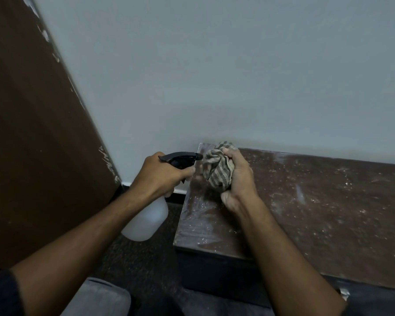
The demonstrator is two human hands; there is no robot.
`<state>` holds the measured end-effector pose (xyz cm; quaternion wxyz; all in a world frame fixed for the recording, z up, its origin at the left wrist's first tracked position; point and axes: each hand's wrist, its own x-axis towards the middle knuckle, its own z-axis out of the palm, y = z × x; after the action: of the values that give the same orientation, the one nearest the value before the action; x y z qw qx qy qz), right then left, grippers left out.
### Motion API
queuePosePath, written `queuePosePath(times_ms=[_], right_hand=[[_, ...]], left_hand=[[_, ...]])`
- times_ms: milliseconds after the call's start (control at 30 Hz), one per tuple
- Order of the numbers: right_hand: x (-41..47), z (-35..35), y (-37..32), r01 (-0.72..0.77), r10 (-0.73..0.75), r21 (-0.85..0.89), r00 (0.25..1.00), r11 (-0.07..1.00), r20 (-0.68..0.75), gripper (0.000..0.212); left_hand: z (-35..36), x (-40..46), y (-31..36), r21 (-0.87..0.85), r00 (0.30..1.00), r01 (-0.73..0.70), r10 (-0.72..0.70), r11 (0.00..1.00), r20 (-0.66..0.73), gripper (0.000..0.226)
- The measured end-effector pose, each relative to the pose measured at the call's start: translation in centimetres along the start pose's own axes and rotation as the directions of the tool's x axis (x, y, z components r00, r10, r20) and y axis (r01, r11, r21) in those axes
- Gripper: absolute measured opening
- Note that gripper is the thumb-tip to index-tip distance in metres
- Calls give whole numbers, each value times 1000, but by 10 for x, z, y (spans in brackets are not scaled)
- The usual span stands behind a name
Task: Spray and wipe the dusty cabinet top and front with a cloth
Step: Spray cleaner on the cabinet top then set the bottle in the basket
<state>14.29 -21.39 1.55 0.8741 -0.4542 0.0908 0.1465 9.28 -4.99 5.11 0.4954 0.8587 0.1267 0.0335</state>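
Left hand [160, 174] fingers wrapped the spray bottle [146, 220]; right hand [238, 179] fingers clenched the cloth [217, 167] above the cabinet [306, 201].

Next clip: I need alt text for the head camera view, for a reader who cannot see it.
Seen from above, the left hand holds a white spray bottle with its black nozzle aimed at a bunched striped cloth gripped in the right hand. Both are over the left end of a dusty brown cabinet top, which stands against a pale wall.
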Motion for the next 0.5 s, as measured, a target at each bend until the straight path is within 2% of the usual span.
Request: queuePosePath(times_ms=[133, 333, 500], right_hand=[[2, 0, -4, 9, -9, 10, 1000, 1000, -19, 25], [4, -3, 1, -25, 21, -106, 999, 994, -36, 42], [2, 5, 4, -52, 51, -131, 999, 990, -5, 34]], left_hand=[[0, -6, 5, 12, 999, 20, -20, 1000, -34, 51], [-3, 2, -8, 86, 999, 39, -41, 995, 12, 45], [-3, 12, -21, 105, 998, 47, -49, 993, 25, 59]])
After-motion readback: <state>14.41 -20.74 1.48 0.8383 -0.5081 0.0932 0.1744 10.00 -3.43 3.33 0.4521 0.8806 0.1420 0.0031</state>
